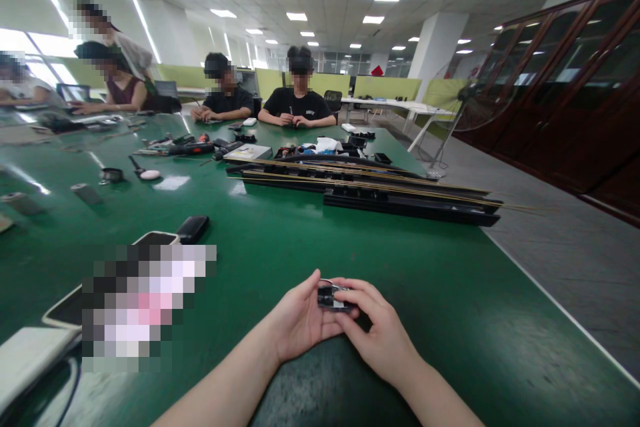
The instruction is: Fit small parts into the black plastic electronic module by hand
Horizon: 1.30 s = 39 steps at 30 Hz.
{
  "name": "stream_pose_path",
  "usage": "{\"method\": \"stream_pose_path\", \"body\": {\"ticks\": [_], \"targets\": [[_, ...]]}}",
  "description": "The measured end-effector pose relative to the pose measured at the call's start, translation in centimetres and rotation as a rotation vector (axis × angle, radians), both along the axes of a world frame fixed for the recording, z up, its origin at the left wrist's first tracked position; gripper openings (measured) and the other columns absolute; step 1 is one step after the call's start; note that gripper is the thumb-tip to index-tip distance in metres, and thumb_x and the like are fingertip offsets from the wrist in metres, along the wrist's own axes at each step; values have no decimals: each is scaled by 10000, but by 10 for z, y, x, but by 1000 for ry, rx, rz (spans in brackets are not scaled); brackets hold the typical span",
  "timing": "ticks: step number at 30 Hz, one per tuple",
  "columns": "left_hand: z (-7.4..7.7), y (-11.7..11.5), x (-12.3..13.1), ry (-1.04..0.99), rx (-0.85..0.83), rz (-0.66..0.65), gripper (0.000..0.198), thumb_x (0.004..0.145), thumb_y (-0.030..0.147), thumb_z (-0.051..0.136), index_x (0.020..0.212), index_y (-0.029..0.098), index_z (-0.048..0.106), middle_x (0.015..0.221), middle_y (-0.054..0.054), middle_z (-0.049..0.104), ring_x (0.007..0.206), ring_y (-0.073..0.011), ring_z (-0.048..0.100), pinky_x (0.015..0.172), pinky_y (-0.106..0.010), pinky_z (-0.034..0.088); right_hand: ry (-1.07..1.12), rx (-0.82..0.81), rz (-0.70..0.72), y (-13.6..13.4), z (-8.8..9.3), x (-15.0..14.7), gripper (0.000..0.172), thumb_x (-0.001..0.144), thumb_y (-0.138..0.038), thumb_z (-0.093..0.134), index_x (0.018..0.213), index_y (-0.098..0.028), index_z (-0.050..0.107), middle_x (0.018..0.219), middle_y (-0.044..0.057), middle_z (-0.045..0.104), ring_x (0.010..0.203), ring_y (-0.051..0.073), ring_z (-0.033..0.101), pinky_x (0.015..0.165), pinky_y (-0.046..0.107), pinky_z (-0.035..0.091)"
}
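Note:
A small black part with a pale patch and a thin light wire at its top edge sits between my hands, low over the table. My left hand cradles it from the left and below, thumb up along its side. Over its right end, the fingers and thumb of my right hand close on it from above and beside. Those fingers hide part of it, so I cannot tell exactly what kind of part it is.
Long black rails with thin brass-coloured rods lie across the green table. At left are a phone-like device, a black oval object and a white box. Several people sit across the table; a fan stands at right.

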<state>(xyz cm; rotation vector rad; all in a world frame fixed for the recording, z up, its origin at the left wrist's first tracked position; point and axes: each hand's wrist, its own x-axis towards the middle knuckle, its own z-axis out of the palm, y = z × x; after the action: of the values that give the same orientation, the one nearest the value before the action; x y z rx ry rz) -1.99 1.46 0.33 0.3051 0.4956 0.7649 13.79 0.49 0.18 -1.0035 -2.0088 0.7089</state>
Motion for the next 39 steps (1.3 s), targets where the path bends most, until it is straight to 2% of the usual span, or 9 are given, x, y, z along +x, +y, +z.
{"method": "stream_pose_path", "body": {"ticks": [4,8,16,23,28,33,37,39], "targets": [[1,0,0,11,0,-6,392,840,450,362,968,122,533,856,-111,652,819,-214,632,792,-312,403,46,-3,-15,0,-2,0,356,734,-109,532,1061,-250,540,1119,56,577,1081,196,508,933,378,412],[3,-1,0,0,-4,-9,404,836,453,370,1065,143,492,890,-106,650,835,-218,629,833,-338,386,58,-40,-59,-1,-3,1,349,730,-127,539,1056,-251,531,1098,45,587,1035,194,539,894,359,436],[4,-2,0,-54,32,-19,402,836,451,374,1021,121,511,967,-141,636,871,-203,616,879,-339,356,118,-159,-69,1,-4,1,373,732,-129,535,1083,-250,505,1122,46,588,1042,200,539,876,370,435],[5,-2,0,-79,68,-41,442,839,456,368,1092,114,487,1061,-155,599,861,-180,610,873,-319,351,231,-264,-100,7,-11,3,405,705,-116,565,1080,-240,476,1106,49,606,1017,189,560,848,354,449],[4,-4,-2,-47,79,-93,501,833,500,338,1125,119,481,1013,-144,614,823,-191,616,828,-337,369,228,-296,-118,8,-14,5,407,693,-130,581,1076,-229,482,1097,61,607,1004,200,565,852,378,445],[7,-10,3,-15,60,-244,735,758,664,255,1154,82,466,949,-169,625,826,-240,617,802,-377,378,233,-284,-168,6,-14,3,390,680,-149,594,1050,-231,503,1057,58,617,992,209,568,858,399,438],[6,-20,14,-20,39,-176,803,696,721,280,1201,112,421,843,-139,639,769,-199,621,799,-337,372,271,-238,-190,4,-15,0,393,673,-148,605,1042,-232,500,1054,63,622,982,210,577,847,391,453],[3,-25,20,-38,31,-114,758,695,705,327,1150,112,459,807,-113,633,751,-175,614,790,-312,372,297,-231,-216,3,-15,-2,409,667,-147,610,1051,-228,497,1061,74,623,966,213,588,838,388,466]]}}
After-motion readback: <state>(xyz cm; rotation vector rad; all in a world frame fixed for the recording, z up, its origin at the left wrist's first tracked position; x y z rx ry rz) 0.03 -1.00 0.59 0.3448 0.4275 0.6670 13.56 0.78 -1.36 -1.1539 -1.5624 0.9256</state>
